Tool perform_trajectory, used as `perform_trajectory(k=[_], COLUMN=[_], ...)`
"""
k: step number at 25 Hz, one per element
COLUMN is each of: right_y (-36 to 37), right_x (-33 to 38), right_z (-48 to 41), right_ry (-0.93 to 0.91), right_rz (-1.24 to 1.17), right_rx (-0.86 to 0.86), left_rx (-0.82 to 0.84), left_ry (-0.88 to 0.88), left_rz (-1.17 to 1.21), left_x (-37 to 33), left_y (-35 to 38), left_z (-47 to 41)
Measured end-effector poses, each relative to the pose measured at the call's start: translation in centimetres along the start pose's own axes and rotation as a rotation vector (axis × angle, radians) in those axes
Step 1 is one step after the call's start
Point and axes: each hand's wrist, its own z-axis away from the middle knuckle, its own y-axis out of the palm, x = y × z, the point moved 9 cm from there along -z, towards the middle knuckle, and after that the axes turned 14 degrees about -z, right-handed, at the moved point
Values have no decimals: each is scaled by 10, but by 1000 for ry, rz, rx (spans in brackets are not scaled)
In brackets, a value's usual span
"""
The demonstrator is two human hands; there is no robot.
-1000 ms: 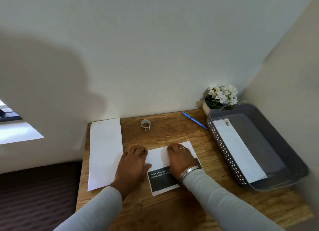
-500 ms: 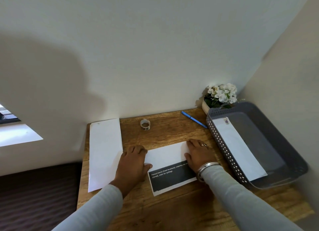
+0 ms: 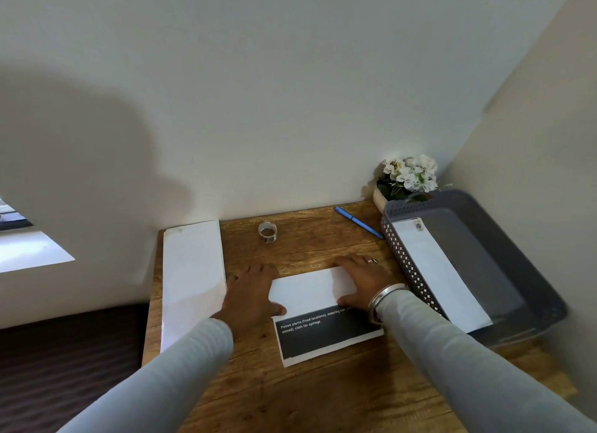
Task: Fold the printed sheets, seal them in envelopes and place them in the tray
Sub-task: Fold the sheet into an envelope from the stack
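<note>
A printed sheet point(image 3: 310, 306) lies partly folded in the middle of the wooden desk point(image 3: 323, 394), its white back turned over a black printed band with white text. My left hand point(image 3: 252, 293) presses flat on the sheet's left end. My right hand point(image 3: 363, 280) presses flat on its right end, fingers spread over the fold. A white stack of envelopes point(image 3: 193, 277) lies along the desk's left edge, touching my left hand. The grey tray point(image 3: 529, 264) stands at the right with one white envelope point(image 3: 439, 274) inside.
A small tape roll point(image 3: 267, 231) and a blue pen point(image 3: 358, 222) lie near the back wall. A pot of white flowers point(image 3: 407, 178) stands in the back right corner behind the tray. Walls close the desk at the back and right.
My right hand has slid from the middle of the folded sheet to its right end, along the crease. My left hand has stayed on the left end.
</note>
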Motion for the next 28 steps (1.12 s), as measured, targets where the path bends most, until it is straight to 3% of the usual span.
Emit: perform_trajectory(k=[5,10,16,18,23,28], right_y=[-19,-40,-40,-36,7,14], right_x=[24,42,41,39,21,17], right_z=[7,26,34,35,31,29], right_ry=[-165,-315,-334,-335,-257,-211], right_rz=[22,-131,-138,-88,50,40], right_rx=[-221,-423,-444,-441,-238,-210], left_rx=[-196,-247,-290,-277,-144,-130], left_ry=[40,103,66,56,122,172], left_rz=[230,311,424,380,213,143], left_x=[6,1,7,10,7,-4], left_y=[-16,-29,-23,-16,2,1], left_z=[14,26,28,28,31,31])
